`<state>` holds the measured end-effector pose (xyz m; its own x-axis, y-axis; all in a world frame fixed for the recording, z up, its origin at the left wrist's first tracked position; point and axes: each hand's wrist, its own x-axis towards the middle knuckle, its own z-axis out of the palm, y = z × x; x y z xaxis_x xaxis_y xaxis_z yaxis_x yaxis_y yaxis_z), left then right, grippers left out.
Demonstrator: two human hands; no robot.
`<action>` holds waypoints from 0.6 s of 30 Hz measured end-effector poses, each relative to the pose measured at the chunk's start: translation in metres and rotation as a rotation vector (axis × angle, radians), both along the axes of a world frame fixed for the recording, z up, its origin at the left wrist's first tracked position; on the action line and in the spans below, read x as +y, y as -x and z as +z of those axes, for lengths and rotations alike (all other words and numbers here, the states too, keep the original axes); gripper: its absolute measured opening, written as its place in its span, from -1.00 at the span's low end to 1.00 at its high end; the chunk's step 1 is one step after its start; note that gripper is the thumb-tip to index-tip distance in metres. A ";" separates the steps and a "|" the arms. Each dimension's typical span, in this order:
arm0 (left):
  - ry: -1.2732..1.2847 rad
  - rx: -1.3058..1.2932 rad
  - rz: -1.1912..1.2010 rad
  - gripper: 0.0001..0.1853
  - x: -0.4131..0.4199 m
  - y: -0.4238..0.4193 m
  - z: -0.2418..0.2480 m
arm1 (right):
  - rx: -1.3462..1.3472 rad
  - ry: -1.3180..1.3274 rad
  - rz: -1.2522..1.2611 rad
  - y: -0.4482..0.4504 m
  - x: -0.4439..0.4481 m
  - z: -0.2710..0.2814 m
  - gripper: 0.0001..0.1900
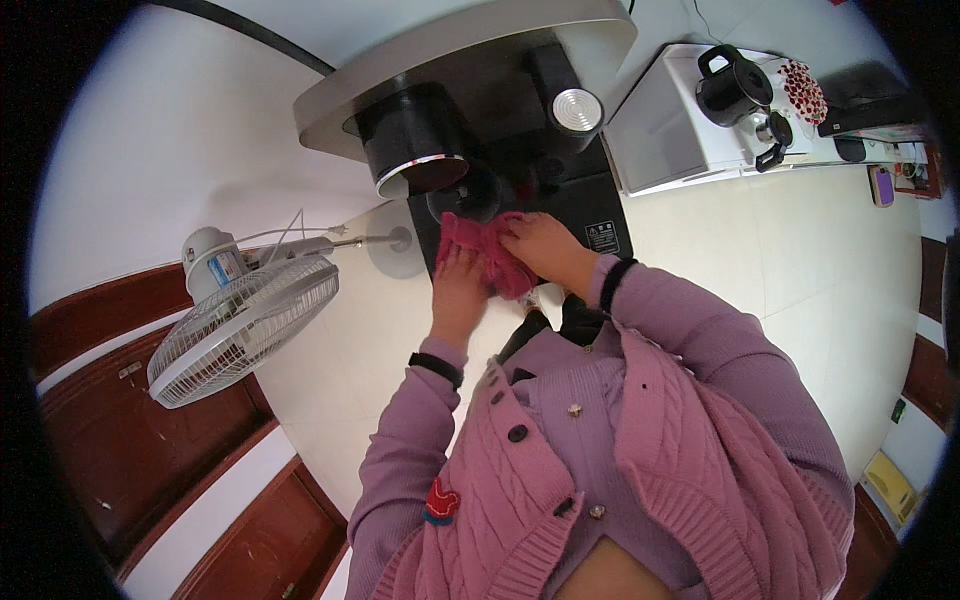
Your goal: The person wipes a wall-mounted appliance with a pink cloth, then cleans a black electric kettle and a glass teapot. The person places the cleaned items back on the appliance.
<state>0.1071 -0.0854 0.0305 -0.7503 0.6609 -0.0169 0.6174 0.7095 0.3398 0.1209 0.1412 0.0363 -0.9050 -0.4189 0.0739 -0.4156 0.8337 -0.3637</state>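
Note:
Both hands are on a crumpled deep-pink cloth [511, 279], at the near edge of a glossy black panel [581, 206]. My left hand [459, 283] grips the cloth's left side from the near edge, its fingertips sunk in the folds. On the right side, my right hand [546, 244] has bent fingers closed on the bunched fabric. A label with a warning sign [602, 236] is on the panel to the right of my right hand. Just beyond the cloth shows a round dark fitting [463, 196], partly shadowed.
A black cylinder with a bright rim [412, 142] and a ridged round silver cap [577, 110] are under a grey curved edge [465, 41]. A standing fan [247, 330] is at left. At right, a white cabinet [664, 120] bears a black kettle [731, 90] and a glass pot [772, 135].

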 end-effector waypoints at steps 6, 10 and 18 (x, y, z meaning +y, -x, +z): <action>-0.013 0.176 0.130 -0.52 -0.001 0.083 -0.024 | 0.127 -0.101 -0.177 0.074 -0.016 -0.013 -0.79; 0.113 0.019 0.174 -0.51 0.011 0.133 -0.034 | 0.104 -0.161 -0.291 0.084 0.000 -0.011 -0.72; 0.164 0.107 -0.070 -0.35 0.005 0.078 -0.015 | 0.020 -0.009 -0.207 -0.004 0.036 -0.002 -0.64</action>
